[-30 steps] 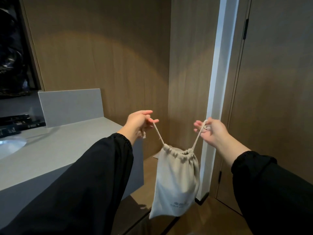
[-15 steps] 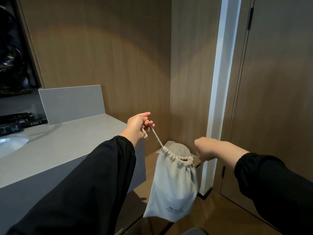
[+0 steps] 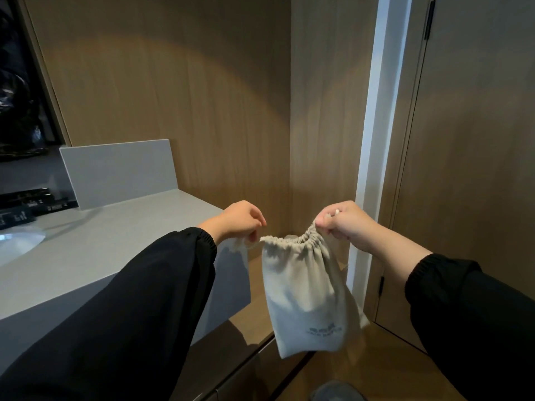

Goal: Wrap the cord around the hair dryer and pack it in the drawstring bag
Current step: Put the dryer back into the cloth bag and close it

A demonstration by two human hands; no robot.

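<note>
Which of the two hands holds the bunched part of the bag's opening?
The right hand: the gathered folds of the drawstring bag crowd against its fingers. The left hand pinches the smoother left end.

Pale beige drawstring bag [image 3: 307, 296] with a small dark printed mark (unreadable) — black sleeves [image 3: 139, 308], grey countertop [image 3: 95, 253], brown wood-grain walls [image 3: 185, 111]

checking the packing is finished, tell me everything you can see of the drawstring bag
The drawstring bag is pale grey-beige cloth with a small dark print low on its front. Its mouth is gathered into ruffles. It hangs in the air, the left hand pinching one end of the mouth, the right hand gripping the other. Its contents are hidden.
</note>
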